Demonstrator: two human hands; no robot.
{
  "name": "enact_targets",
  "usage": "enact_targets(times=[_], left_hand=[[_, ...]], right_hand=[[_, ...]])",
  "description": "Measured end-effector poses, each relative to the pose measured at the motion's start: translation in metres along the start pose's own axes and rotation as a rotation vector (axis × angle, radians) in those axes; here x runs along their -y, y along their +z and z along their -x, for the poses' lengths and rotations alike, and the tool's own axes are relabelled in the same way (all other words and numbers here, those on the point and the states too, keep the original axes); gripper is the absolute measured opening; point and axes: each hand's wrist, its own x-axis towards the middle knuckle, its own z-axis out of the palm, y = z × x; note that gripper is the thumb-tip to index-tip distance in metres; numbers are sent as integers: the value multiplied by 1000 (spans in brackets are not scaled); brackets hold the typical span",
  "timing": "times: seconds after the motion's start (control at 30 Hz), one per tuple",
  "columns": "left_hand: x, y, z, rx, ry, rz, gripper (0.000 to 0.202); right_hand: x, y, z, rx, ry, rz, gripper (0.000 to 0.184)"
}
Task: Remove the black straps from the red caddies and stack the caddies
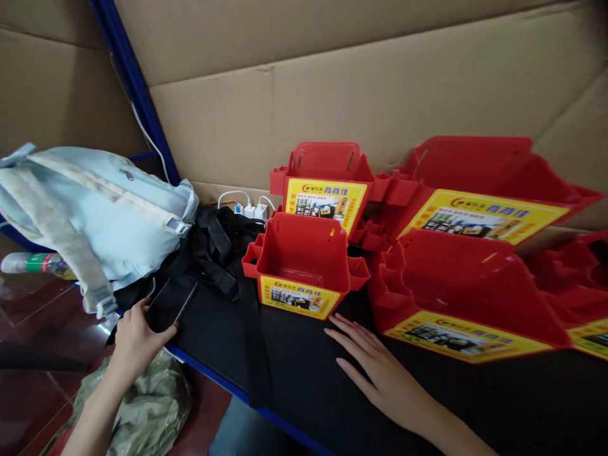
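Observation:
At the table's left end, my left hand [135,335] grips a dark, flat smartphone [168,306] by its sides, thumb on one edge and fingers on the other. My right hand [375,361] is open with fingers stretched out over the black tabletop [304,361]. Its fingertips reach the lower front corner of a small red plastic box [304,253] with a yellow printed label; whether they touch it I cannot tell. Black webbing straps [213,250] lie bunched between the phone and that box, and one strap [253,348] runs flat towards the front edge.
More red boxes [456,285] with yellow labels stand along the back and right. A light blue backpack [114,209] and a plastic bottle [35,263] are at left. White chargers [254,211] sit by the cardboard wall [332,95]. A plastic-wrapped bundle [152,405] lies below the table.

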Motion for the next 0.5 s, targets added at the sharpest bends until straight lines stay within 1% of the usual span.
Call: enact_targets(times=[0.07, 0.17, 0.37, 0.43, 0.5], left_hand=[[5, -3, 3, 29, 4, -22, 85], [6, -4, 2, 65, 17, -53, 89], [-7, -4, -12, 114, 50, -85, 91], [-13, -7, -14, 140, 20, -95, 92], [-17, -11, -9, 161, -37, -55, 92]], right_hand=[[-1, 1, 0, -7, -9, 8, 44], [-2, 3, 0, -13, -16, 19, 44], [-4, 3, 1, -20, -35, 41, 43], [-4, 3, 1, -51, -55, 42, 42], [-1, 4, 2, -117, -82, 37, 40]])
